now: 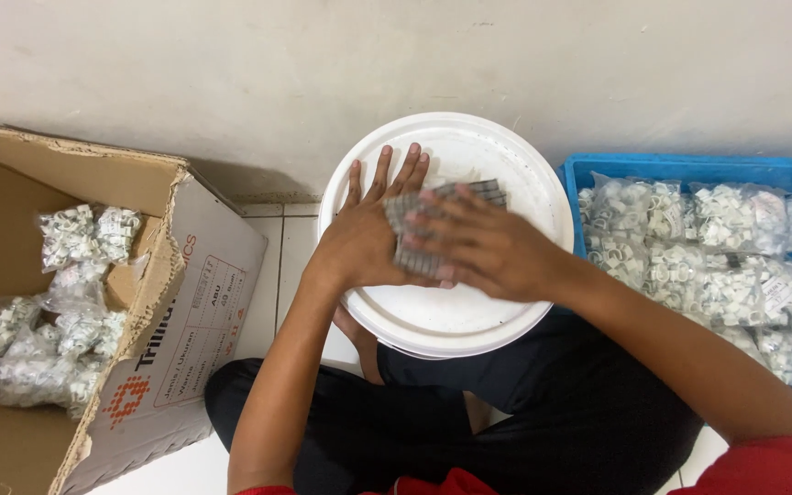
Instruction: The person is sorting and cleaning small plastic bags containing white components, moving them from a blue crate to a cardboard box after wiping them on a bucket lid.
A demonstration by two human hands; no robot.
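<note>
The left hand (368, 240), fingers spread, and the right hand (478, 246) press flat on a thin grey stack of small strips (433, 229) lying on the white bucket lid (506, 170), which looks light, loose and best gripped by its edges.

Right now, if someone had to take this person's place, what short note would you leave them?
Left hand: flat on the white bucket lid, steadying a stack of small grey pieces.
Right hand: laid over the same stack, pressing it against the left.
Bagged white clips fill the blue tray on the right; more bags lie in the cardboard box on the left.
Done or left: cannot tell from this view.
</note>
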